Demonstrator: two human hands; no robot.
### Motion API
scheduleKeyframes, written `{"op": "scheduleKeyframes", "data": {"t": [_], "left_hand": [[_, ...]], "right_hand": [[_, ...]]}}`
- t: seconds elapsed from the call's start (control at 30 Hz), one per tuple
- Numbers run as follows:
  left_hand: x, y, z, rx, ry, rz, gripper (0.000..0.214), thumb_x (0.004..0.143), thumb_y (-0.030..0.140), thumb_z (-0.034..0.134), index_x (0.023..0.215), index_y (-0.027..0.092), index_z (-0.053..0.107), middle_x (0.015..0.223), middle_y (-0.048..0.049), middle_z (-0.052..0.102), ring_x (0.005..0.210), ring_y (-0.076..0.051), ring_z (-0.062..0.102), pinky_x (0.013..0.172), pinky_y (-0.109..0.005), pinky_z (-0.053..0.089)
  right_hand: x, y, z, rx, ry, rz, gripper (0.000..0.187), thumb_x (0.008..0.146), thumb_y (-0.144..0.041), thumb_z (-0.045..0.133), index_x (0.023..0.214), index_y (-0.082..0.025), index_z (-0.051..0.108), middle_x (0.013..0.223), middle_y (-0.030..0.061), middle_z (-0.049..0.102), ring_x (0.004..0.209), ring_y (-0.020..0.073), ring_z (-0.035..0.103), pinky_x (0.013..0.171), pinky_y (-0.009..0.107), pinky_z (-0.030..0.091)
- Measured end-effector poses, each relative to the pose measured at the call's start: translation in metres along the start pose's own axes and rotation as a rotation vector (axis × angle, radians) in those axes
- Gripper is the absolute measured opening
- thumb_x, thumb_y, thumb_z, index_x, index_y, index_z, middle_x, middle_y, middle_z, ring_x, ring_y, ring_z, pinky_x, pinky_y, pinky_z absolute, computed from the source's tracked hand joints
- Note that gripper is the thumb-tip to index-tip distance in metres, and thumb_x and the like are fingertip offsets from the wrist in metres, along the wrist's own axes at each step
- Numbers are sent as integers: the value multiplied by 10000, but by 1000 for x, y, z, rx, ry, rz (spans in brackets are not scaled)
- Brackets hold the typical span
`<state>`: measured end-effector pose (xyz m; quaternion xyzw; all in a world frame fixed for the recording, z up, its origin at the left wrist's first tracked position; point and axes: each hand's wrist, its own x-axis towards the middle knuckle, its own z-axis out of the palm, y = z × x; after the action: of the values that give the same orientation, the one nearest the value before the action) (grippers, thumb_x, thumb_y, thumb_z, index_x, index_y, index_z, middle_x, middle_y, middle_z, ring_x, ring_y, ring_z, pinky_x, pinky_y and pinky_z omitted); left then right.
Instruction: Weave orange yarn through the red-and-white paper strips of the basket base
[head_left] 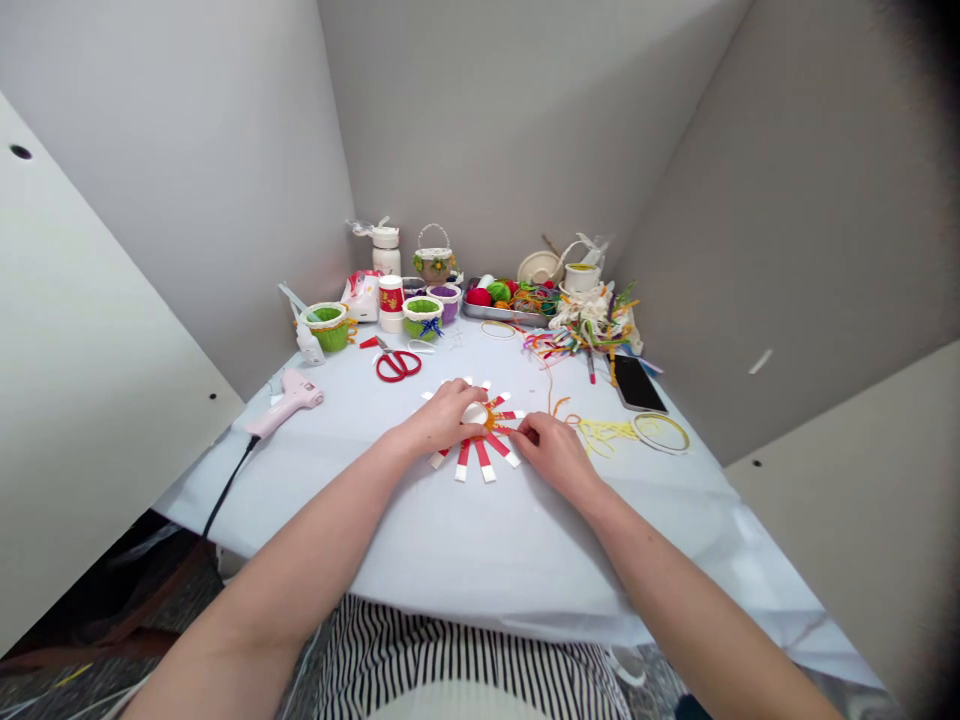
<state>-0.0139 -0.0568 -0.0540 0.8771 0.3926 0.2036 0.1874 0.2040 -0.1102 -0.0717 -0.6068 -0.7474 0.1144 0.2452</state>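
A paper cup cut into radial strips [480, 460] lies flat on the table, its red-and-white strips fanned out like a sun. Orange yarn [491, 420] is woven around its white base [474, 412]. My left hand [442, 415] rests over the cup's far-left side, fingers on the base and hiding several strips. My right hand [551, 455] comes in from the right, with its fingertips pinched at the strips and yarn. A loose yellow cord [600, 435] lies to the right of my right hand.
Red-handled scissors [397, 365], a pink glue gun [289, 400] with a black cable, a phone [639, 383] and a thin ring [660, 432] lie on the pale table cover [480, 550]. Behind stand small woven cups [328, 326] and a metal tray [502, 305] of yarn balls.
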Motion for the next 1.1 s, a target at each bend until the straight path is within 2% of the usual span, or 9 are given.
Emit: {"op": "scheduleKeyframes", "data": {"t": [0.07,0.2,0.3,0.5,0.73,0.93,1.1], "left_hand": [[0,-1,-3,18,-31,21,371,822,296,696,1172,194,625,1174,-121,574,1130,-289,529,1010,-438,438],[2,-8,-9,27,-73,173,338,829,174,640,1163,227,633,1150,-64,649,1144,-255,526,1038,-399,403],[3,-16,-8,22,-116,190,369,837,120,594,1171,269,642,1182,-19,673,1164,-235,526,1046,-375,388],[3,-20,-5,6,-162,249,272,927,198,526,1138,273,681,1289,-23,647,1202,-217,542,1089,-376,347],[1,-5,-6,18,-143,156,264,835,263,677,1099,254,686,1251,-42,647,1185,-257,545,1055,-408,377],[4,-6,-3,-3,-151,146,215,845,310,687,1052,252,685,1241,-37,643,1176,-248,549,1035,-385,396],[3,-4,-5,-34,-153,149,216,839,303,694,1046,241,686,1229,-49,645,1174,-250,553,1021,-378,412]], "right_hand": [[-1,0,-1,15,-1,-25,155,865,-240,599,716,-196,596,758,24,636,726,173,566,680,274,393],[-4,0,-2,107,2,-149,83,879,-186,597,814,-197,646,825,30,631,797,176,582,726,277,422],[-9,-1,-3,160,-18,-235,116,887,-130,572,861,-201,661,882,35,622,839,169,591,769,279,440],[-17,-2,-4,160,-65,-303,148,917,-145,543,880,-208,672,920,44,612,890,178,597,805,294,458],[-27,-4,-11,125,-120,-347,190,937,-174,494,950,-216,679,943,58,631,895,184,608,806,309,479],[-47,2,-15,66,-103,-387,213,925,-131,468,913,-211,665,969,74,643,906,198,604,793,320,486],[-51,6,-14,-14,-47,-295,205,903,-115,486,884,-206,669,910,68,642,859,202,607,769,316,485]]}}
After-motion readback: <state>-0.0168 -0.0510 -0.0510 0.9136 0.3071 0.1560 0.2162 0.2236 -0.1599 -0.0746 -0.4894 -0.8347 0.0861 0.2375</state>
